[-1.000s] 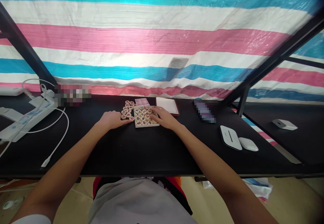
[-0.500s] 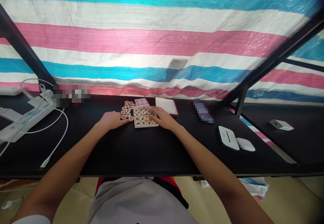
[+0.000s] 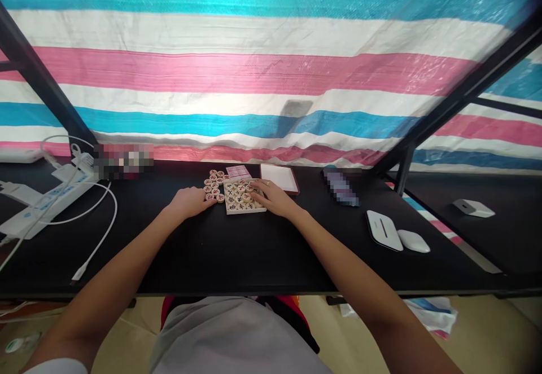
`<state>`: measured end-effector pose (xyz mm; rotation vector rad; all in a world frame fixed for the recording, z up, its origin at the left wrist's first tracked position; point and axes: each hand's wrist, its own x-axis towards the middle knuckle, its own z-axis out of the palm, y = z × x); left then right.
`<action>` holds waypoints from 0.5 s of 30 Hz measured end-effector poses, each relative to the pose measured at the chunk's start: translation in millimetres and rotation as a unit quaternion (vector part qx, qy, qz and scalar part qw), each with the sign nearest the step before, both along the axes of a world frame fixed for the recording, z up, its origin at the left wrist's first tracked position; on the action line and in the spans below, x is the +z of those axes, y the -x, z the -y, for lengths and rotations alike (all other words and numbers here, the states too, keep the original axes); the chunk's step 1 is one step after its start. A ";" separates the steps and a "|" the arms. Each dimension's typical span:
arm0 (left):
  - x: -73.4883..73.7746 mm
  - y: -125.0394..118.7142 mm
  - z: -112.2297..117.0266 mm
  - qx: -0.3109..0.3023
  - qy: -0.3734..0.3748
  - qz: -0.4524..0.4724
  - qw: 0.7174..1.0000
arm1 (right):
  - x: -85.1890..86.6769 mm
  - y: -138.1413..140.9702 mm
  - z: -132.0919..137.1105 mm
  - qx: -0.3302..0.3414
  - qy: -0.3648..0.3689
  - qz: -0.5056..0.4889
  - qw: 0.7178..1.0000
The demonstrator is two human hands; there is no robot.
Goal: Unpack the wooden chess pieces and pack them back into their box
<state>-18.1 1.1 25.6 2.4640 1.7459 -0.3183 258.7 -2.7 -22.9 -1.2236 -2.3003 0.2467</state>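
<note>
Box (image 3: pixel 246 211) of round pieces (image 3: pixel 239 198) lies on the desk (image 3: pixel 237 255), at twelve o'clock from the person. At its three o'clock, the right hand (image 3: pixel 276 198) holds its fingers over these pieces; whether it grasps one, it is not possible to tell. At nine o'clock, the left hand (image 3: pixel 188 201) is against the loose pieces (image 3: pixel 214 179); its grip also cannot be told. Farther, the lid (image 3: pixel 280 178) lies at one o'clock, the pink card (image 3: pixel 237 171) at twelve.

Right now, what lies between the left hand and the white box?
The head view shows red-marked round pieces between the left hand and the white box.
</note>
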 end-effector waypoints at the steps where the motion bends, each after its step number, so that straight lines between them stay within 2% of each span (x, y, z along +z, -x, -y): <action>1: -0.1 -0.1 0.4 0.003 0.006 0.002 1.000 | -0.5 0.0 -0.5 0.002 -0.001 0.001 1.000; 4: -1.9 -2.3 1.7 0.011 0.013 0.004 1.000 | -2.0 -0.2 -1.6 0.003 -0.001 0.003 1.000; 15: -11.8 -12.5 2.1 0.037 -0.038 0.018 0.998 | 0.5 0.0 -0.4 0.001 0.004 0.007 1.000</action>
